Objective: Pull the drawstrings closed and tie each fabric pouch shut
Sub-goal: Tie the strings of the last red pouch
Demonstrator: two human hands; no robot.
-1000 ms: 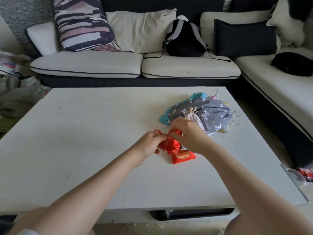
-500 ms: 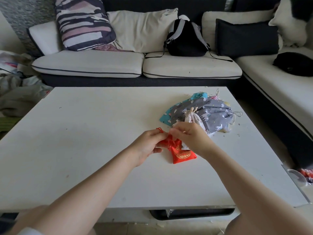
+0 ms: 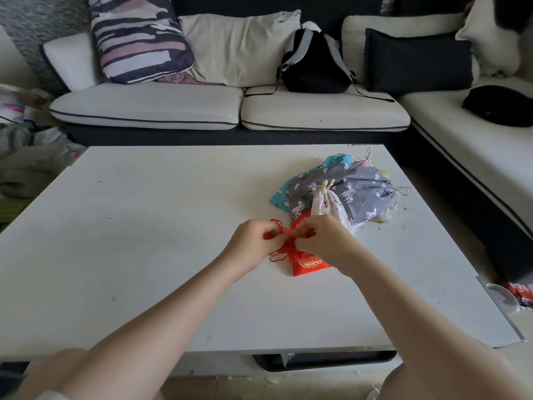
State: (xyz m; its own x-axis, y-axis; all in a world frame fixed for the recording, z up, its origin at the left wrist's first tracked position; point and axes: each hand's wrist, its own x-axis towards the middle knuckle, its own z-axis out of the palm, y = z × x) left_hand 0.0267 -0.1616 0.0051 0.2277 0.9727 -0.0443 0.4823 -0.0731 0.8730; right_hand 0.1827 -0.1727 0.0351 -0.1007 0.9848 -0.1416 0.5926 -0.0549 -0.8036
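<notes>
A small red pouch [image 3: 308,264] with a gold emblem lies on the white table [image 3: 150,232], its neck gathered. My left hand [image 3: 253,246] and my right hand [image 3: 326,241] meet over that neck, each pinching the red drawstring [image 3: 277,223]. Loops of the cord stick out above and below my left fingers. Just behind my right hand sits a pile of pouches: a small white printed pouch [image 3: 327,204] with a knotted cream cord, a grey animal-print pouch [image 3: 354,192] and a turquoise pouch [image 3: 281,197] underneath.
A white and dark corner sofa [image 3: 178,108] wraps the far and right sides of the table, with cushions, a black backpack [image 3: 315,64] and a black item [image 3: 499,105]. Clothes lie heaped on the floor at left. Small packets [image 3: 516,293] lie off the table's right edge.
Both hands have stayed at the red pouch's neck and worked the cord. The cord loops now stick out by my left fingers, and more of the gold emblem shows.
</notes>
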